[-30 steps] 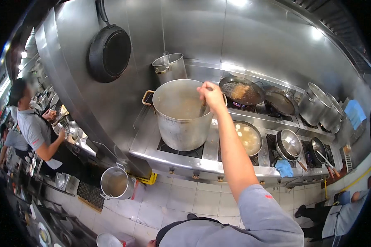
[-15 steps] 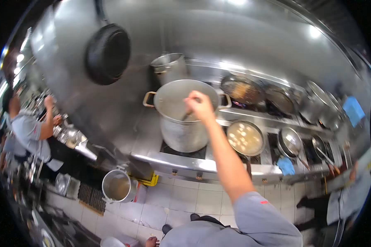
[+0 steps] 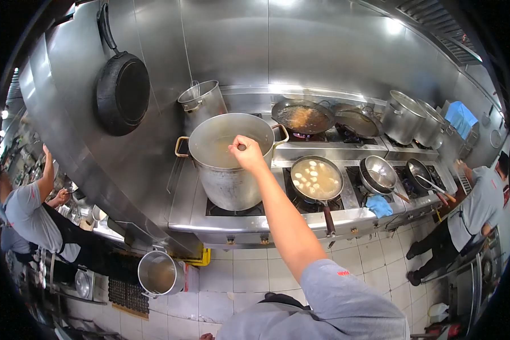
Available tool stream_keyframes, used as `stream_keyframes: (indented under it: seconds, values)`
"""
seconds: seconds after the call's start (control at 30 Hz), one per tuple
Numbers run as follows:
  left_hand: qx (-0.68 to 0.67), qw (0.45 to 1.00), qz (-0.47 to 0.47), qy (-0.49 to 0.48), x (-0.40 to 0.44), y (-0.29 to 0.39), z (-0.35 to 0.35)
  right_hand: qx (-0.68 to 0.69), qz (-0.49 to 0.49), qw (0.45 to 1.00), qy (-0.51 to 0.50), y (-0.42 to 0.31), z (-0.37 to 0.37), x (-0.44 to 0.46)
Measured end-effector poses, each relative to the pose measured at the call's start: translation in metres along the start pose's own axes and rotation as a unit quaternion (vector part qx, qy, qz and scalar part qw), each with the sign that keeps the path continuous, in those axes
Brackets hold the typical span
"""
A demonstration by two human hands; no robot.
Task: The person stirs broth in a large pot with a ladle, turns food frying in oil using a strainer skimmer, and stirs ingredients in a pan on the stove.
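My right hand [image 3: 245, 152] is closed round the handle of a utensil over the large stockpot [image 3: 229, 187]. Only the dark handle end [image 3: 242, 147] shows above my fist; the utensil's working end is hidden, so I cannot tell its kind. Cloudy liquid [image 3: 218, 148] stands low inside the pot, which sits on a front burner. Just a sliver of my left hand [image 3: 207, 336] appears at the bottom edge, its fingers mostly cut off. To the right of my forearm, a frying pan [image 3: 324, 197] holds pale round pieces in liquid.
Behind are a wok [image 3: 303, 117] with browned contents and a tall pot [image 3: 204, 106] with a whisk. A bucket-like pot [image 3: 160, 273] stands low at left. A black pan [image 3: 123, 93] hangs on the wall. Co-workers stand at left [image 3: 34, 212] and right [image 3: 475, 198].
My view has shifted, so the stove appears further left and sharper. My right hand still grips the handle over the stockpot. Less of my left hand shows.
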State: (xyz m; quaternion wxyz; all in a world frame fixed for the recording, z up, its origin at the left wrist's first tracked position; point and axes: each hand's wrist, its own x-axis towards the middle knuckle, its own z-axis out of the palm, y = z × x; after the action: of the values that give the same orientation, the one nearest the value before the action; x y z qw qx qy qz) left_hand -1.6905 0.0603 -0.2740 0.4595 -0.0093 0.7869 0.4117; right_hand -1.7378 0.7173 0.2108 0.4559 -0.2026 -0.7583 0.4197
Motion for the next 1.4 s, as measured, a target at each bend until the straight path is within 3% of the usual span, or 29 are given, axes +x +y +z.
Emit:
stream_keyframes:
  seconds: [0.1, 0.23, 0.33, 0.4, 0.47, 0.6, 0.73, 0.8, 0.9, 0.93, 0.97, 1.0, 1.07, 1.13, 1.2, 1.27, 1.3, 1.4]
  values:
    - [0.005, 1.000, -0.002, -0.006, -0.002, -0.004, -0.001, -0.029, -0.054, 0.998, 0.008, -0.025, 0.003, -0.011]
    - [0.005, 1.000, 0.001, -0.016, 0.001, -0.006, -0.002, -0.045, -0.033, 0.998, -0.018, -0.054, 0.000, -0.008]
    - [-0.002, 1.000, 0.003, -0.018, 0.003, -0.012, 0.000, 0.052, 0.018, 0.997, -0.048, -0.067, -0.004, 0.007]
    - [-0.011, 1.000, -0.003, -0.016, -0.002, -0.019, 0.000, 0.188, 0.072, 0.979, -0.039, -0.076, -0.010, 0.010]
    - [-0.015, 1.000, -0.007, -0.018, -0.006, -0.028, 0.001, 0.205, 0.077, 0.975, -0.046, -0.072, -0.011, 0.012]
    - [-0.021, 0.999, -0.010, -0.023, -0.013, -0.045, -0.003, 0.194, 0.040, 0.980, -0.028, -0.050, 0.005, 0.007]
    - [-0.054, 0.998, -0.004, -0.034, -0.020, -0.064, -0.004, 0.172, -0.023, 0.982, -0.079, -0.035, 0.027, 0.004]
    - [0.120, 0.981, 0.155, 0.004, -0.019, -0.062, -0.014, 0.127, -0.039, 0.989, -0.072, -0.015, 0.030, 0.009]
    - [0.371, 0.853, 0.363, 0.064, -0.013, -0.049, -0.026, 0.057, -0.074, 0.994, -0.057, -0.009, 0.027, 0.006]
    - [0.364, 0.856, 0.358, 0.073, -0.018, -0.044, -0.021, 0.040, -0.076, 0.995, -0.043, -0.003, 0.026, 0.006]
    - [0.171, 0.964, 0.184, 0.089, -0.029, -0.036, -0.010, 0.034, -0.096, 0.994, -0.024, 0.002, 0.024, 0.008]
    - [-0.040, 0.994, -0.002, 0.098, -0.041, -0.031, -0.001, 0.026, -0.090, 0.996, -0.014, 0.004, 0.019, 0.008]
    - [-0.080, 0.991, -0.029, 0.100, -0.049, -0.026, 0.001, 0.019, -0.090, 0.996, -0.004, 0.010, 0.012, 0.010]
    - [0.051, 0.994, -0.033, 0.091, -0.056, -0.022, 0.000, 0.028, -0.061, 0.997, -0.023, 0.006, 0.005, 0.009]
    - [0.030, 0.993, -0.018, 0.112, -0.061, -0.028, 0.005, 0.015, -0.028, 0.999, -0.042, -0.010, -0.002, 0.004]
    - [-0.074, 0.990, -0.075, 0.097, -0.055, -0.040, 0.009, 0.062, 0.003, 0.996, -0.058, -0.019, -0.006, 0.005]
    - [-0.062, 0.990, -0.089, 0.093, -0.049, -0.045, 0.009, 0.087, 0.024, 0.994, -0.070, -0.027, -0.010, 0.006]
    - [-0.058, 0.990, -0.122, 0.047, -0.071, 0.005, 0.007, 0.144, 0.062, 0.985, -0.072, -0.055, -0.017, 0.006]
